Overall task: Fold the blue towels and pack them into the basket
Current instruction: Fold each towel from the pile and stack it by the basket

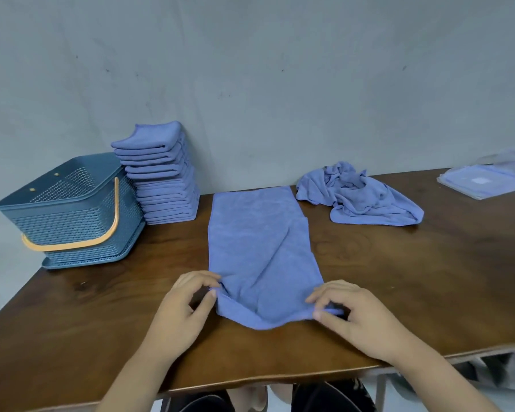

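A blue towel (259, 251), folded into a long strip, lies down the middle of the brown table (428, 278). My left hand (188, 304) pinches its near left corner. My right hand (348, 313) pinches its near right corner, and that near edge is slightly lifted. A tall stack of folded blue towels (161, 176) stands at the back left against the wall. Beside the stack sits a dark blue basket (69, 209) with an orange handle; nothing shows inside it. A crumpled heap of blue towels (357, 197) lies at the back right.
Clear plastic packages (485, 179) lie at the far right of the table. A grey wall (250, 69) runs behind the table. The table's front edge is just below my forearms, with my knees under it.
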Demonstrator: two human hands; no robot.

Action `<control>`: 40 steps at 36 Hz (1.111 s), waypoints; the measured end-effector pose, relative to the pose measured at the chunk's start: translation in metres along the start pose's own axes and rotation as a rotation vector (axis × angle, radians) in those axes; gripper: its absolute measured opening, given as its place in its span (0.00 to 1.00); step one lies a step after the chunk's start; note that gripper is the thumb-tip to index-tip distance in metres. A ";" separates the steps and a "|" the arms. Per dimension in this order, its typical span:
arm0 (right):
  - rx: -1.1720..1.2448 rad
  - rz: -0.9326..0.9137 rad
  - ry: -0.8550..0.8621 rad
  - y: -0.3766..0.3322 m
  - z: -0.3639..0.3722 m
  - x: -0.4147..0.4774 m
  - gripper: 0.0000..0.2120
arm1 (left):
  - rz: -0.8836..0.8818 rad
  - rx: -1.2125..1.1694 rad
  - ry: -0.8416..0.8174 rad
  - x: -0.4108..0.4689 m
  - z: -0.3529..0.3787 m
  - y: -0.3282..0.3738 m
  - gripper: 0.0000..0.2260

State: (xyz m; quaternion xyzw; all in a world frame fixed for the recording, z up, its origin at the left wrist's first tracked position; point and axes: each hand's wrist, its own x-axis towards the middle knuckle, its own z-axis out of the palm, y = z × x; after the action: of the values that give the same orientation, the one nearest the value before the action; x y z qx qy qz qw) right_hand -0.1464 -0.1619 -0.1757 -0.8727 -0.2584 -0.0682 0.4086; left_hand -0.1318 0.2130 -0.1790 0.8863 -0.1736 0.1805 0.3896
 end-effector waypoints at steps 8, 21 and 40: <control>0.420 0.120 0.306 -0.004 -0.014 -0.006 0.10 | -0.169 -0.227 0.095 -0.021 -0.008 0.008 0.20; 0.340 0.249 0.267 -0.002 -0.013 -0.005 0.10 | -0.244 -0.270 0.105 -0.023 -0.010 0.011 0.20; 0.388 0.250 0.293 0.011 -0.017 0.089 0.11 | -0.241 -0.200 0.321 0.041 -0.012 -0.003 0.17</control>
State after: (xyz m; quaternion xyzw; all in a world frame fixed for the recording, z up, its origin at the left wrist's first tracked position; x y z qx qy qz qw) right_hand -0.0635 -0.1450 -0.1428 -0.7841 -0.0950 -0.0919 0.6064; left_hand -0.0964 0.2171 -0.1551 0.8173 -0.0192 0.2534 0.5171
